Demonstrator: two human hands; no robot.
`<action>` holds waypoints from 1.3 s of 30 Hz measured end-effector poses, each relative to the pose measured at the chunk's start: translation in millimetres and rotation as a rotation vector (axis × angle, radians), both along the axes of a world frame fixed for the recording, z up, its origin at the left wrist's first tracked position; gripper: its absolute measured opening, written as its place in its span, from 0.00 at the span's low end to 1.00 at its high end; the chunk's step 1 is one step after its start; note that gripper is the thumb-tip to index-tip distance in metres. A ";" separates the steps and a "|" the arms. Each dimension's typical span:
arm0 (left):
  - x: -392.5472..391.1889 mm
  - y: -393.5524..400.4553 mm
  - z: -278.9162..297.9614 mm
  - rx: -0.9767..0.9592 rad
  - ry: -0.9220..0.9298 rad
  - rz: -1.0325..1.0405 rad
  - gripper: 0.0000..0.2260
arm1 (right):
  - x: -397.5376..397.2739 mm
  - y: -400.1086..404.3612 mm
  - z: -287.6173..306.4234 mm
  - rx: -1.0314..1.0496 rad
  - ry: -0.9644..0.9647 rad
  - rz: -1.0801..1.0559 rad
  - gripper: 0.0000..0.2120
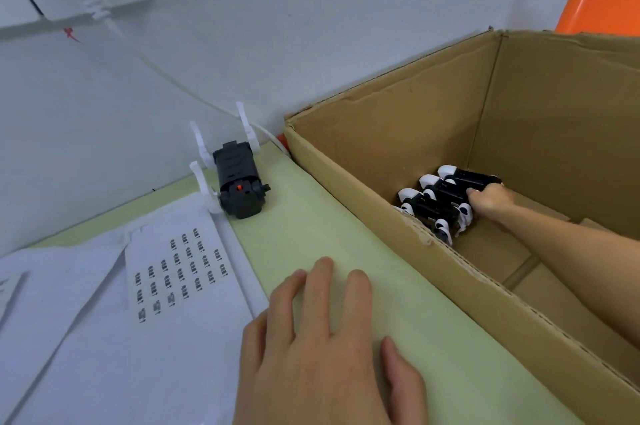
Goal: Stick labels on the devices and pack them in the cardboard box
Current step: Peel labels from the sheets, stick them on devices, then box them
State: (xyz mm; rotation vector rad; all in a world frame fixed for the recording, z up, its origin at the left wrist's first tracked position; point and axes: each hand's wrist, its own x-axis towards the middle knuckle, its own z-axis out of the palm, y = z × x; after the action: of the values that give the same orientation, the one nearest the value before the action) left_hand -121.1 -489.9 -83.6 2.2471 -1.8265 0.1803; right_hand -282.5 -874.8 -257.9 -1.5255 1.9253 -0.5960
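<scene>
**Packing under way, one device left outside**

Clearly the step in hand is packing: deep in the cardboard box [381, 133], against its left wall, the right hand [490, 199] reaches down with fingers curled onto the row of devices [440, 203] lying on the box floor, gripping the one farthest in, as far as can be seen. The devices are small, black, blocky plastic bodies with glossy white rounded tips, packed touching side by side. The box is plain brown corrugated board, its top edge ragged and dented.

Outside the box, just beside its left wall, the left hand [322, 345] rests open, fingers flat on the pale green matte counter [311, 216]. Farther from the box, near the wall, another device [240, 182] stands with thin white arms raised. Beside it lies the label sheet [180, 272], white paper printed with small dark marks.

Next, judging by this, comes letting go, then labelling the remaining device.
</scene>
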 end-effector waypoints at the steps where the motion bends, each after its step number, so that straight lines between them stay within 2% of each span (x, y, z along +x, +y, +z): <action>1: 0.4 -0.7 -1.1 -0.011 -0.006 0.003 0.23 | 0.5 -0.9 0.5 0.015 -0.012 0.016 0.20; 5: -0.3 0.0 -2.0 -0.006 -0.012 0.010 0.23 | -9.4 2.7 1.6 0.031 -0.076 0.067 0.17; 9: -0.8 0.3 -3.0 -0.003 -0.007 0.016 0.23 | -1.4 19.1 -1.5 -0.041 -0.029 -0.018 0.31; 11: -0.2 0.0 -3.7 -0.011 -0.011 0.016 0.23 | 11.2 25.4 -2.3 0.038 -0.034 0.049 0.40; 13: 0.3 -0.9 -3.7 -0.030 -0.010 0.013 0.23 | 16.5 22.3 0.5 0.142 -0.003 0.091 0.44; 17: 2.0 0.4 -2.3 -0.068 0.026 0.008 0.22 | 6.6 14.5 22.3 0.316 0.103 0.226 0.37; 19: 2.6 1.0 -0.9 -0.068 0.045 0.000 0.20 | 3.6 15.2 35.3 0.289 0.217 0.266 0.33; 22: 2.6 4.2 -0.4 -0.067 0.099 -0.009 0.16 | 9.1 23.9 64.4 0.191 0.383 0.332 0.32; 26: 0.7 12.4 -0.2 -0.037 0.181 0.000 0.15 | 16.8 48.9 120.3 -0.016 0.414 0.469 0.30; 28: 0.3 12.7 -0.3 -0.014 0.185 -0.003 0.18 | 18.8 72.4 153.3 -0.198 0.388 0.509 0.27; 31: 2.9 12.7 -1.3 -0.032 0.215 -0.021 0.14 | 17.0 123.8 202.3 -0.607 0.322 0.498 0.22; 33: 5.7 10.8 -1.2 -0.086 0.371 -0.021 0.10 | 15.7 164.0 234.2 -0.871 0.255 0.520 0.18; 35: 7.4 8.9 2.5 -0.133 0.617 0.002 0.11 | 15.6 212.7 265.1 -1.062 0.153 0.610 0.14; 37: 7.8 10.9 8.9 -0.184 0.870 0.026 0.13 | 16.1 270.7 282.2 -1.105 0.097 0.810 0.13; 39: 9.0 16.7 16.8 -0.311 1.098 0.047 0.15 | 17.6 327.7 279.0 -1.007 0.178 1.066 0.15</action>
State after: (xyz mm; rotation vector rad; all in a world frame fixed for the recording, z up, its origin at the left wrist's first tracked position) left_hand -112.1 -473.2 -66.8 1.6069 -1.0409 -0.6022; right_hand -264.9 -547.1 21.1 -2.9196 0.5579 -0.9551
